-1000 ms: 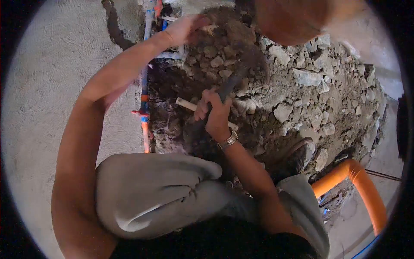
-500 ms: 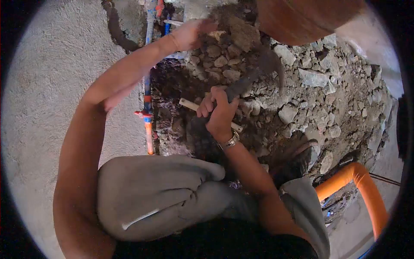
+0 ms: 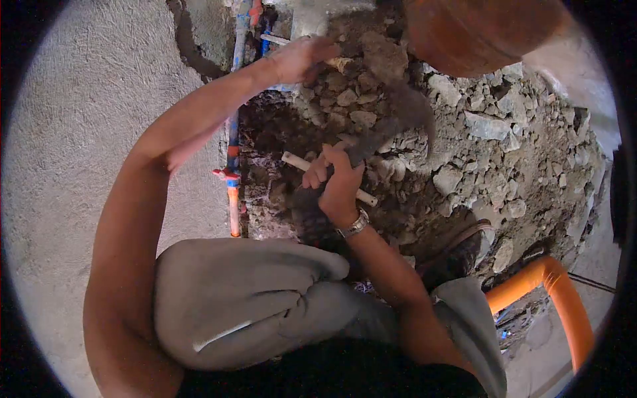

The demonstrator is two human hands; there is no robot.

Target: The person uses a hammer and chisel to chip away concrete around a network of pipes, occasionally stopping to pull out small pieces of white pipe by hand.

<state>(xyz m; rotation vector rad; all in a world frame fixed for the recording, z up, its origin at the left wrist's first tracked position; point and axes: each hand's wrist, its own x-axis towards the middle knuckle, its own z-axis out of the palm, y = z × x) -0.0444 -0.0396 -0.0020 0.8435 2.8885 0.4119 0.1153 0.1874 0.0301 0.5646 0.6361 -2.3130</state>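
My right hand (image 3: 338,182), with a metal-banded watch on the wrist, is wrapped round the handle of a dark digging tool (image 3: 375,136). Its broad, curved blade (image 3: 415,113) is blurred and lies over the rubble, up and to the right of the hand. A pale, narrow bar (image 3: 296,161) with a hole near its end crosses behind that hand. My left hand (image 3: 302,58) reaches across to the heap, thumb apart from the outstretched fingers. The fingertips are right at a pale stone (image 3: 342,64) and partly in shadow.
Broken stones and soil (image 3: 458,176) cover the ground to the right. A large reddish-brown rounded object (image 3: 478,36) stands at the top. Left of the trench runs a blue and orange pipe (image 3: 233,199) with a red valve handle (image 3: 225,174). A thick orange pipe (image 3: 564,312) bends at lower right.
The whole view has shifted slightly right and down. My left hand stays by the stones, and my right hand keeps its hold on the tool, whose blade is a little lower against the rubble.
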